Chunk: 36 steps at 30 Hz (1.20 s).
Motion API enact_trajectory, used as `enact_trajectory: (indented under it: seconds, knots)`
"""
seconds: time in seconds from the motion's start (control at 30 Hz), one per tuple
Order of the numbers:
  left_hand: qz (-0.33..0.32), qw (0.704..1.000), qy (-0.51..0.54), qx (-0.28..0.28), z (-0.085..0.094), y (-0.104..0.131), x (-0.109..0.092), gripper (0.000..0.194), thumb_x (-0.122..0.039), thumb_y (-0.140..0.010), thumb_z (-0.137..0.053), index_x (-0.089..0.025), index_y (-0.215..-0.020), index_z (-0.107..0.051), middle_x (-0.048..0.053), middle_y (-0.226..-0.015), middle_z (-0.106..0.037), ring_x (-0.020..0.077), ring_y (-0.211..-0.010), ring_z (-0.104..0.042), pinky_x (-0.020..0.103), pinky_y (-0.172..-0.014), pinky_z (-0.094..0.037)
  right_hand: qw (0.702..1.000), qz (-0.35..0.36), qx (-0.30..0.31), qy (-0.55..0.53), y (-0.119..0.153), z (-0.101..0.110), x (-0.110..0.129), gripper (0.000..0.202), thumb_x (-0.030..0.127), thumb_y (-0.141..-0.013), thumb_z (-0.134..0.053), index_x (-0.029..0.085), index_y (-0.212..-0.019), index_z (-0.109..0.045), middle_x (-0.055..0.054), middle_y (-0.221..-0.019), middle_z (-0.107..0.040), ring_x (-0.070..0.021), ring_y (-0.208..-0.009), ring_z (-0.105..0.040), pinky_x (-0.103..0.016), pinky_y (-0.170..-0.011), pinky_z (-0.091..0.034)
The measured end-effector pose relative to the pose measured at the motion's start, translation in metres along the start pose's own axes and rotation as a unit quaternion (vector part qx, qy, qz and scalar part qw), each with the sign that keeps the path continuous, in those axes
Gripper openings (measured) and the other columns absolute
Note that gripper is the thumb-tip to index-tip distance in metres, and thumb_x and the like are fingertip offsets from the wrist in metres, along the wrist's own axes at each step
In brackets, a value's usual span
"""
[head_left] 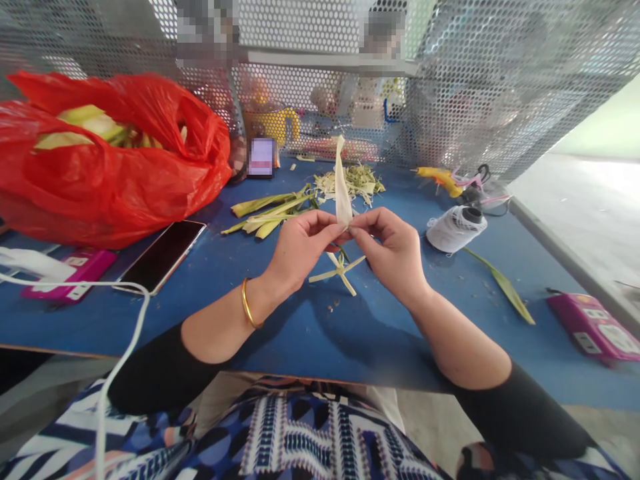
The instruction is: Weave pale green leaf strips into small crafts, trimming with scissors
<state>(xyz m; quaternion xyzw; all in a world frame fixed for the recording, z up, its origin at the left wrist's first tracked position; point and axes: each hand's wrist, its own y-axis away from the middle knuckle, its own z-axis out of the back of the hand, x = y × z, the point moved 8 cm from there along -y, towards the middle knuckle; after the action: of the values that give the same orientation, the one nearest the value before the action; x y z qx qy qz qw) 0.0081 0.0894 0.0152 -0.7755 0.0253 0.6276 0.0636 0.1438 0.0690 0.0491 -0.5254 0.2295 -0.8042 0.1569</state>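
A pale, pointed husk strip (341,183) stands upright between my two hands above the blue table. My left hand (305,250) pinches its lower end from the left, with thumb and fingers together. From the right, my right hand (393,253) pinches the same lower end, and the fingertips of both hands nearly meet. Just below them is a small star-like piece of pale green strips (341,271). Behind my left hand lie several green husk pieces (267,215), and a pile of shredded husk (367,181) sits farther back.
A red plastic bag (120,180) of husks fills the back left, with a dark-screened phone (165,257) in front. White thread spool (455,229), single leaf (510,291) and magenta box (595,325) lie right. A perforated metal screen (320,80) stands behind; a white cable (133,340) crosses left.
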Motion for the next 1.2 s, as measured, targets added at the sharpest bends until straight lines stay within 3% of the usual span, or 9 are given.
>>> enact_trajectory:
  seconds: [0.37, 0.6, 0.73, 0.87, 1.1, 1.2]
  knots:
    - [-0.019, 1.0, -0.009, -0.003, -0.001, 0.001, -0.002, 0.03, -0.033, -0.058, -0.087, -0.016, -0.073, -0.067, 0.001, -0.071, -0.071, 0.0133, -0.067, -0.066, 0.028, -0.071, -0.054, 0.995, -0.04, -0.026, -0.086, -0.002, 0.001, -0.01, 0.018, 0.014, -0.071, -0.063, 0.022, -0.084, -0.053, 0.004, -0.071, -0.067, -0.0131, -0.066, -0.066, -0.028, -0.063, -0.052]
    - [0.007, 1.0, -0.012, -0.023, 0.004, -0.002, 0.002, 0.025, -0.036, -0.066, -0.082, -0.016, -0.071, -0.067, 0.001, -0.065, -0.069, 0.0134, -0.063, -0.066, 0.029, -0.069, -0.054, 0.994, -0.036, -0.005, -0.108, -0.003, -0.003, -0.013, 0.021, 0.02, -0.076, -0.066, 0.024, -0.087, -0.048, 0.005, -0.071, -0.066, -0.0126, -0.062, -0.064, -0.029, -0.062, -0.052]
    - [0.064, 0.998, 0.019, -0.02, 0.005, -0.003, 0.009, 0.022, -0.032, -0.066, -0.082, -0.016, -0.069, -0.067, 0.002, -0.063, -0.069, 0.0125, -0.058, -0.063, 0.027, -0.063, -0.053, 0.998, 0.058, -0.013, 0.003, 0.0, 0.002, 0.003, 0.01, 0.019, -0.083, -0.062, 0.024, -0.083, -0.054, 0.004, -0.074, -0.065, -0.0135, -0.068, -0.064, -0.031, -0.067, -0.052]
    - [0.108, 0.992, 0.064, 0.0, 0.003, -0.003, 0.014, 0.021, -0.031, -0.067, -0.081, -0.015, -0.068, -0.067, 0.001, -0.061, -0.067, 0.0105, -0.055, -0.061, 0.025, -0.06, -0.052, 0.969, 0.198, 0.004, 0.149, 0.006, 0.0, 0.024, 0.013, 0.017, -0.09, -0.056, 0.026, -0.088, -0.066, 0.0, -0.084, -0.071, -0.0173, -0.082, -0.066, -0.035, -0.079, -0.05]
    - [0.158, 0.981, 0.105, 0.035, -0.004, 0.001, 0.019, 0.019, -0.026, -0.07, -0.077, -0.014, -0.063, -0.064, -0.002, -0.057, -0.061, 0.0071, -0.052, -0.055, 0.021, -0.055, -0.048, 0.941, 0.277, 0.009, 0.194, 0.009, -0.002, 0.03, 0.02, 0.017, -0.094, -0.053, 0.029, -0.089, -0.069, 0.0, -0.087, -0.073, -0.0179, -0.082, -0.066, -0.035, -0.081, -0.048]
    - [0.155, 0.982, 0.103, 0.035, -0.005, 0.001, 0.019, 0.017, -0.027, -0.069, -0.077, -0.015, -0.066, -0.065, -0.001, -0.062, -0.064, 0.0084, -0.056, -0.058, 0.021, -0.056, -0.048, 0.941, 0.278, 0.004, 0.192, 0.009, -0.002, 0.031, 0.019, 0.016, -0.093, -0.054, 0.027, -0.086, -0.067, 0.0, -0.084, -0.073, -0.018, -0.082, -0.066, -0.035, -0.08, -0.048]
